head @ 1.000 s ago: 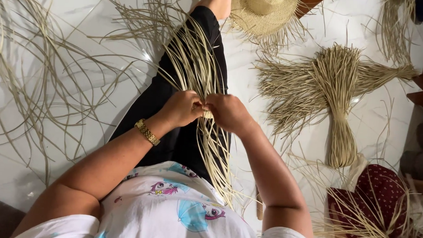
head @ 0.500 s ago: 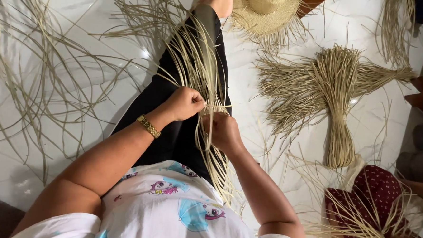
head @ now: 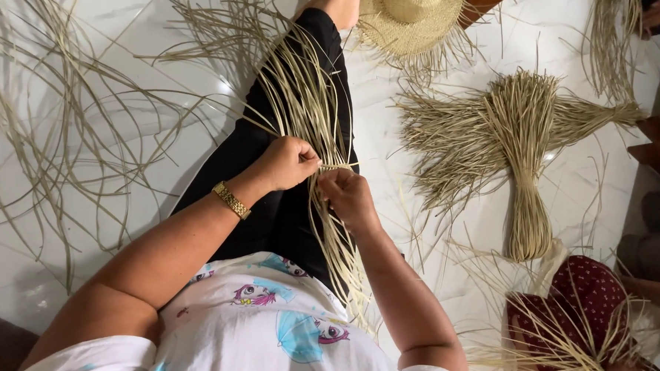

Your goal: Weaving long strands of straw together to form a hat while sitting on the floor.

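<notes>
Now the pale straw strands (head: pixel 308 95) fanned over the black-trousered leg (head: pixel 272 161) are pinched by the closed left hand (head: pixel 286 161) and right hand (head: pixel 348 195), brought closer together than half a second earlier.

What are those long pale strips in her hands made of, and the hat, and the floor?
The strips pinched by the left hand and right hand look like dried palm leaf or straw: matte, flat, beige, fraying. The hat seems woven from the same fibre, with loose ends at the brim. The floor looks like polished marble or tile: glossy, veined.
</notes>
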